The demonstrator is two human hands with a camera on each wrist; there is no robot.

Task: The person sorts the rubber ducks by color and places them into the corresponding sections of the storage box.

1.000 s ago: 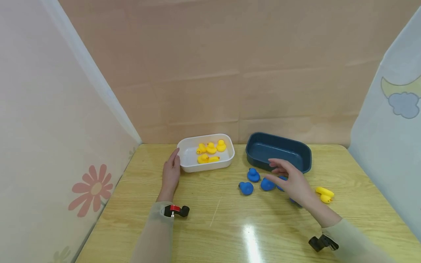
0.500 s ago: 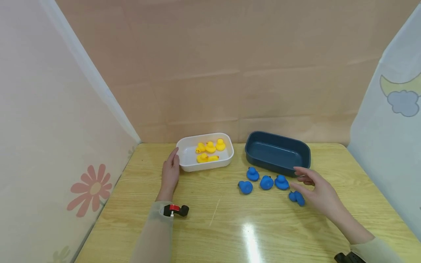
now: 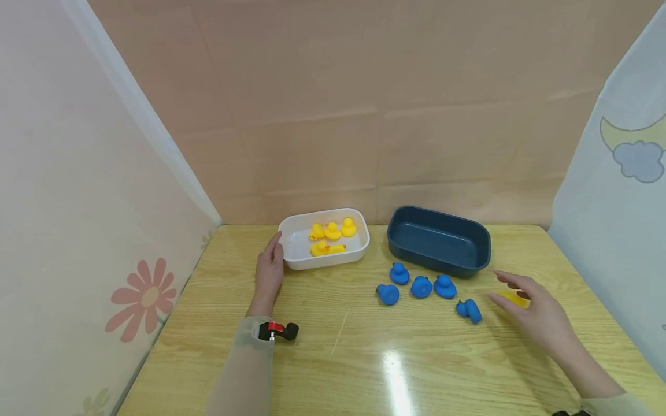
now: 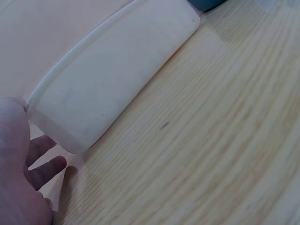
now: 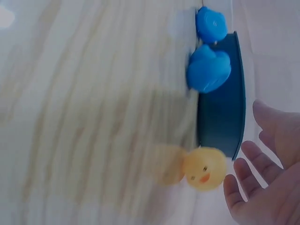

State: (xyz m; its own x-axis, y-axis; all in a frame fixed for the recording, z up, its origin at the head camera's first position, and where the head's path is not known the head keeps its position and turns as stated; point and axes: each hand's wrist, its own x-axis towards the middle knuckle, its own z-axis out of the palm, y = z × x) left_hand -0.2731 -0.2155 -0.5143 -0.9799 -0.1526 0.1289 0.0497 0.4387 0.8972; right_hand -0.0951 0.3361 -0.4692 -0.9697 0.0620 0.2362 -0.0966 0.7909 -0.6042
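Observation:
My left hand (image 3: 269, 276) rests against the left end of a white plastic tray (image 3: 328, 263). Its fingers lie along the outer wall, and in the left wrist view they show beside the tray's corner. Several yellow rubber ducks (image 3: 333, 231) lie inside that tray. At the right, my right hand (image 3: 541, 316) hovers with thumb and fingers spread, nothing between them. It partly covers a yellow rubber duck (image 3: 514, 297) on the table in the head view. From the right wrist, the yellow duck's face (image 5: 205, 168) shows just beside the fingertips.
A dark blue tray (image 3: 439, 237) stands right of the white one, near the back wall. Several blue rubber ducks (image 3: 421, 287) lie in front of it; one blue duck (image 3: 469, 311) is tipped over closest to my right hand. Cloth screens stand left and right.
My right hand has moved right, from over the blue ducks to above the yellow duck, uncovering the blue ones. The left hand has stayed at the white tray.

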